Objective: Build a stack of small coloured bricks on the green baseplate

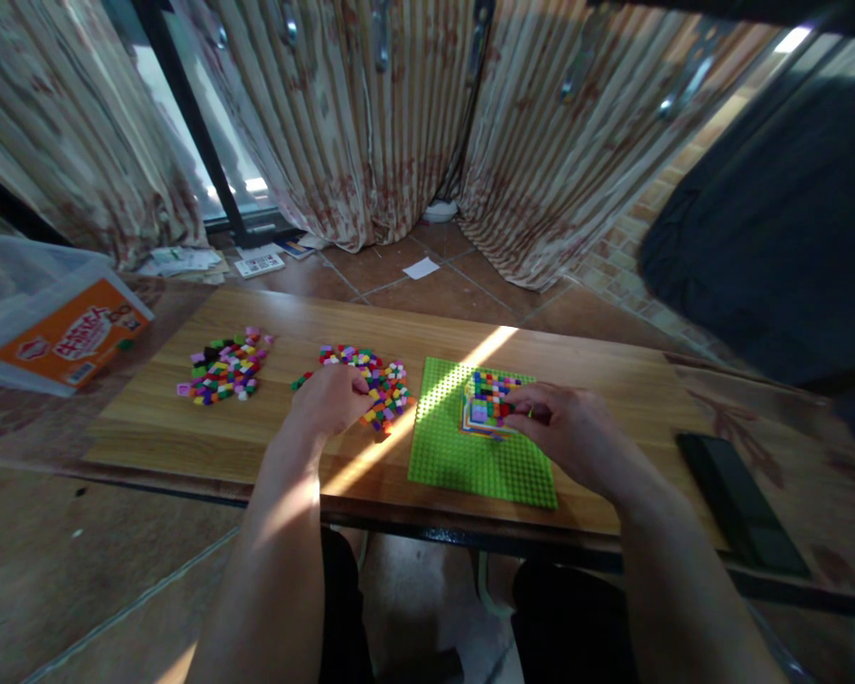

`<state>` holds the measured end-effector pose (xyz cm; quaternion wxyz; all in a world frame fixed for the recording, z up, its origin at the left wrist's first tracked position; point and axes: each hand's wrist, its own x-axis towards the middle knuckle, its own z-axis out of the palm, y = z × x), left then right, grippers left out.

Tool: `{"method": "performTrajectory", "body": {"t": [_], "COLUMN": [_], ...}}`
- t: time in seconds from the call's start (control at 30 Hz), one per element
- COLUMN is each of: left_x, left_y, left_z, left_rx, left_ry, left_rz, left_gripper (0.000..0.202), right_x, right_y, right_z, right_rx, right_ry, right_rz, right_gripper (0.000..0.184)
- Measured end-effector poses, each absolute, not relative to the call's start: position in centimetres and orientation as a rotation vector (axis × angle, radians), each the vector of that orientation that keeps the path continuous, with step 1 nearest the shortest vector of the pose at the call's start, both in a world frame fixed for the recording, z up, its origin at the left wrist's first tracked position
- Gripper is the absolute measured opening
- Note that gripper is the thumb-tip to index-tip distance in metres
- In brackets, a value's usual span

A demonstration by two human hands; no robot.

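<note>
1. Clear plastic box [39, 313] with an orange label at the far left of the frame, lying tilted on the table [256, 437]; contents not readable through the wall, left edge cut off by the frame.
2. Green studded baseplate [470, 446] right of centre, flat on the table, roughly square, near edge running along the table's front edge; a strip of sunlight slanting across its upper left corner.
3. Small multicoloured block build [488, 399] in the upper middle of the baseplate, low and flat, squarish, no clear long axis; its right side hidden behind fingers.
4. Right hand [577, 432] over the right part of the baseplate, grip pressed together at the fingertips on a tiny brick at the build's right edge; brick too small to tell colour or shape for sure.
5. Left hand [328, 399] at centre frame, resting on the near pile of loose bricks [377, 385], fingers curled down into it; pinching anything or not, cannot tell.
6. Second pile of loose bricks [224, 369] further left, well apart from both hands.
7. Dark flat slab, phone-like [741, 503], at lower right, long axis running diagonally toward the lower right corner.
8. Curtains [370, 123] across the top of the frame; papers [260, 264] on the tiled floor beneath them, print illegible.
</note>
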<state>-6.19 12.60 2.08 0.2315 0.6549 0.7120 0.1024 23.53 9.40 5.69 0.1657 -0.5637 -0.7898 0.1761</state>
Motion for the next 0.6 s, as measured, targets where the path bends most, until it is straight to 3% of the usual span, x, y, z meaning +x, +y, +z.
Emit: {"method": "performTrajectory", "body": {"t": [0.2,0.6], "left_x": [-6.2,-6.3], "left_y": [12.5,12.6], "left_z": [2.2,1.9], "left_rx": [1.871,1.913], "left_ry": [1.954,1.962], "left_rz": [0.237,0.248], "left_gripper": [0.012,0.013], "right_x": [24.4,23.8], "right_y": [9.7,9.9], "right_z": [5.9,5.2], "right_rx": [-1.56,-1.698], "right_ry": [-2.155,-2.141], "right_rz": [0.607,0.453], "right_gripper": [0.019,0.013]}}
